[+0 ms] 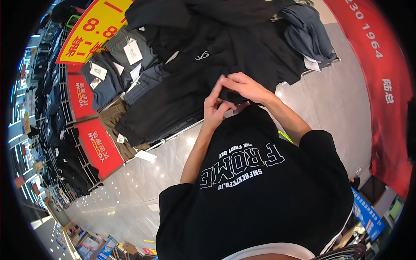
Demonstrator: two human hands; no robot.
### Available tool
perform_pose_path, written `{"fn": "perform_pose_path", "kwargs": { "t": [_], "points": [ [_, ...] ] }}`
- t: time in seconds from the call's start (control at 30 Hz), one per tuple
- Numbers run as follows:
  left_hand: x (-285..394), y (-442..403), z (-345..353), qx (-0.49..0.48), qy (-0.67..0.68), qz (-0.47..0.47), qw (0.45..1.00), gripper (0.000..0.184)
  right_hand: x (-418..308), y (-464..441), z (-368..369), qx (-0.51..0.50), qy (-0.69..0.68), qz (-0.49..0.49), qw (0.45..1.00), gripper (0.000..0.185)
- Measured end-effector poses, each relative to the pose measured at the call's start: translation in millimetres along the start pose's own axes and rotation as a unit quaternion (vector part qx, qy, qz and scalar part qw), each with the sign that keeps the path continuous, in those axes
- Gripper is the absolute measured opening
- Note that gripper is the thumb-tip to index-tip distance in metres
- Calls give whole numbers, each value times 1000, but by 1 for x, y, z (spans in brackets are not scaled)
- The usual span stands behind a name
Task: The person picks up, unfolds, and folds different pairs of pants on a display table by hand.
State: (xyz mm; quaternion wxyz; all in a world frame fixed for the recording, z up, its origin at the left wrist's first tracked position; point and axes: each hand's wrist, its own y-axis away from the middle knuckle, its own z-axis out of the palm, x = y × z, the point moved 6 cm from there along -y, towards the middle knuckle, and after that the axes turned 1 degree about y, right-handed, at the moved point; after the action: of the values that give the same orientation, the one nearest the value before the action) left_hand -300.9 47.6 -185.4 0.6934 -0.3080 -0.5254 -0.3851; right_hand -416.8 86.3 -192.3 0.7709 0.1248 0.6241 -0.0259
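My left hand (215, 105) and my right hand (248, 88) meet close in front of my chest, fingertips touching. Between them is the dark cloth of a black garment (226, 92), and the fingers of both hands are closed on it; black on black hides exactly where the grip is. Below and beyond my hands, black trousers (169, 97) lie spread on the display table. More black clothes (255, 41) are heaped on the far side. At the left lie folded dark trousers (104, 82) with white price tags.
A yellow price sign (93, 30) stands at the table's far left. Red banners (99, 145) hang along its left side. Bunched grey-blue clothing (305, 32) overhangs the right end. A large red banner (362, 56) runs along the right. Clothing racks (54, 112) stand left, beyond grey floor tiles (134, 195).
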Motion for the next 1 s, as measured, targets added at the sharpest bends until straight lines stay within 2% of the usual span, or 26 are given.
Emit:
{"fn": "perform_pose_path", "kwargs": {
  "t": [0.03, 0.1, 0.17, 0.23, 0.27, 0.33, 0.37, 0.47, 0.5, 0.57, 0.6, 0.63, 0.67, 0.7, 0.73, 0.77, 0.8, 0.87, 0.9, 0.97, 1.0],
  "points": [
    [2, 1, -1, -10, 30, 3, 999, 77, -10, -1, 5, -21, 15, -43, 999, 37],
    [16, -3, 6, 34, 60, -41, 997, 82, -43, 18, 22, -55, 21, 87, 994, 30],
    [19, -5, 8, 43, 52, -46, 997, 83, -46, 14, 24, -45, 42, 47, 997, 27],
    [15, -5, 4, 26, -40, 13, 999, 85, -55, 17, 25, -57, 82, 80, 992, 28],
    [13, -4, 2, 37, -40, -2, 999, 85, -50, 15, 26, -59, 81, 80, 992, 28],
    [18, -2, -3, 32, -37, -19, 999, 85, -44, 10, 27, -35, 145, -11, 989, 29],
    [21, -1, -3, 26, -33, -34, 999, 84, -41, 7, 27, -36, 144, -12, 989, 29],
    [39, 6, -9, 92, -55, 0, 994, 80, -40, -2, 12, 46, 172, -87, 980, 29],
    [45, 6, -13, 116, -55, 27, 991, 78, -42, -4, -3, 73, 182, -108, 975, 33],
    [46, 12, -33, 193, -50, 56, 978, 57, -62, 1, -53, 167, 186, -121, 961, 37],
    [41, 15, -46, 206, -53, 37, 976, 51, -72, 8, -88, 228, 174, -131, 949, 37],
    [36, 19, -60, 219, -56, 17, 974, 45, -85, 23, -129, 285, 147, -80, 944, 31],
    [28, 23, -73, 228, -75, -10, 971, 42, -96, 36, -161, 371, 108, -87, 918, 27],
    [19, 28, -86, 237, -93, -36, 966, 38, -76, 44, -217, 394, 47, -61, 916, 33],
    [6, 33, -99, 238, -78, -57, 966, 36, -77, 50, -239, 303, -2, -46, 952, 37],
    [-8, 38, -111, 238, -78, -75, 965, 35, -62, 56, -274, 331, 40, -27, 942, 35],
    [-30, 47, -130, 244, -109, -135, 954, 35, -23, 63, -327, 390, 150, 1, 908, 33],
    [-70, 69, -169, 259, -158, -238, 923, 35, 43, 78, -386, 413, 362, 144, 823, 33],
    [-86, 80, -185, 268, -174, -280, 905, 35, 62, 84, -395, 443, 390, 174, 788, 35],
    [-101, 97, -206, 318, -162, -309, 882, 32, 64, 85, -377, 480, 461, 149, 732, 41],
    [-105, 103, -213, 346, -122, -303, 880, 30, 66, 83, -367, 479, 460, 149, 733, 41]
  ]
}}
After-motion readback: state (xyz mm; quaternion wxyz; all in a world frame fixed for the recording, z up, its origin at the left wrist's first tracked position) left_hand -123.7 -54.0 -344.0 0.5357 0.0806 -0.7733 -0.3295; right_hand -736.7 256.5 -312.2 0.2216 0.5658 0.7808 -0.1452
